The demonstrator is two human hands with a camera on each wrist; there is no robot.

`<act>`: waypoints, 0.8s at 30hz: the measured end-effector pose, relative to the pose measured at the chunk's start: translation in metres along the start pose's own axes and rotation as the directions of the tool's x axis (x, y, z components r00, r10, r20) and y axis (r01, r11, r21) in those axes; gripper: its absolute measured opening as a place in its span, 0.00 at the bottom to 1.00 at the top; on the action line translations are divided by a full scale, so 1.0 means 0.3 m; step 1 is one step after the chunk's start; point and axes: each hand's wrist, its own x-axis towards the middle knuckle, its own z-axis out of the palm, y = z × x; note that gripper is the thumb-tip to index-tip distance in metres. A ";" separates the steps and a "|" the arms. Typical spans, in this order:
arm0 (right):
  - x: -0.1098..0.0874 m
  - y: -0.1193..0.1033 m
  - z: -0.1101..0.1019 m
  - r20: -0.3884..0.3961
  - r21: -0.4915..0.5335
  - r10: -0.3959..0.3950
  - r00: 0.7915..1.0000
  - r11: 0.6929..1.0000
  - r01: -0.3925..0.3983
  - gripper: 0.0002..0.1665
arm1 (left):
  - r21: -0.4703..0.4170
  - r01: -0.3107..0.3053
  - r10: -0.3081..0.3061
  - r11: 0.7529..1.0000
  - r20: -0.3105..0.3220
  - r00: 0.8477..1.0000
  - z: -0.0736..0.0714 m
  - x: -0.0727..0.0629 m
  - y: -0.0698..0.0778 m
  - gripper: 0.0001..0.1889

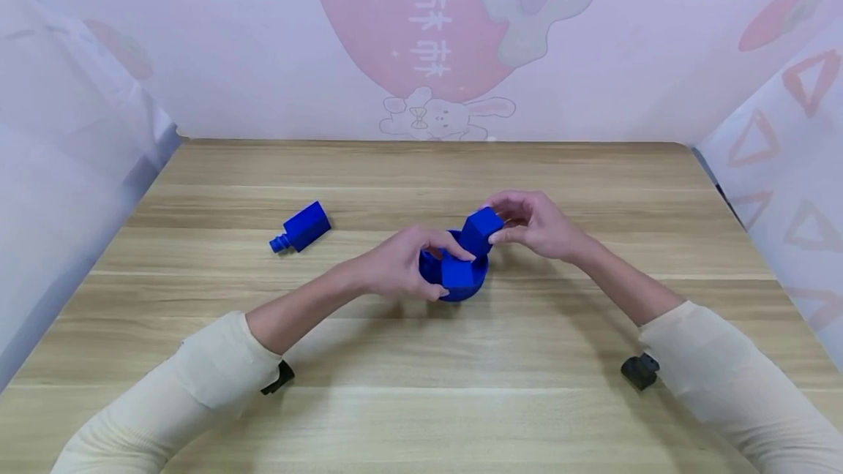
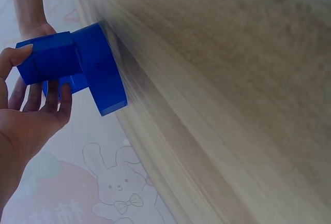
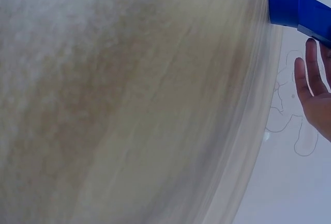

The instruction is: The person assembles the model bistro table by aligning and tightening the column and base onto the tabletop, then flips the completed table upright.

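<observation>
Frame centre, left hand (image 1: 402,262), fingers gripping blue rectangular block (image 1: 457,274) in round blue holder (image 1: 462,295), right hand (image 1: 535,224), fingers pinching second blue cuboid (image 1: 481,230).

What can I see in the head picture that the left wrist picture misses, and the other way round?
Only the head view shows the blue bottle-shaped piece lying apart, and black devices by the sleeves. Only the left wrist view shows the lower fingers of the left hand, hidden from above. Both share the block that hand grips, the round blue piece, the right hand, the table and the rabbit drawing.
</observation>
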 end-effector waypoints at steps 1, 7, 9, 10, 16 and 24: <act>0.000 0.000 0.000 -0.004 -0.004 0.003 1.000 1.000 -0.003 0.22 | -0.002 -0.001 0.001 1.000 0.001 1.000 0.000 0.001 0.001 0.25; -0.003 -0.007 0.003 -0.025 -0.024 0.029 0.999 0.999 -0.030 0.23 | -0.013 -0.007 0.007 1.000 0.004 1.000 -0.002 0.003 0.007 0.25; -0.004 -0.009 0.005 -0.027 -0.024 0.037 0.999 0.999 -0.038 0.23 | -0.011 -0.010 0.010 1.000 0.005 1.000 -0.002 0.004 0.006 0.25; -0.004 -0.010 0.005 -0.027 -0.022 0.040 0.999 0.999 -0.040 0.23 | -0.010 -0.010 0.011 1.000 0.007 1.000 -0.003 0.004 0.006 0.25; -0.005 -0.013 0.003 -0.002 0.012 0.050 0.999 0.999 -0.050 0.24 | 0.017 -0.023 0.023 1.000 0.012 1.000 -0.006 0.002 0.001 0.25; -0.018 -0.019 -0.013 0.023 -0.090 -0.005 1.000 0.996 0.007 0.35 | 0.060 -0.044 0.044 0.997 0.009 0.999 -0.013 -0.016 -0.007 0.30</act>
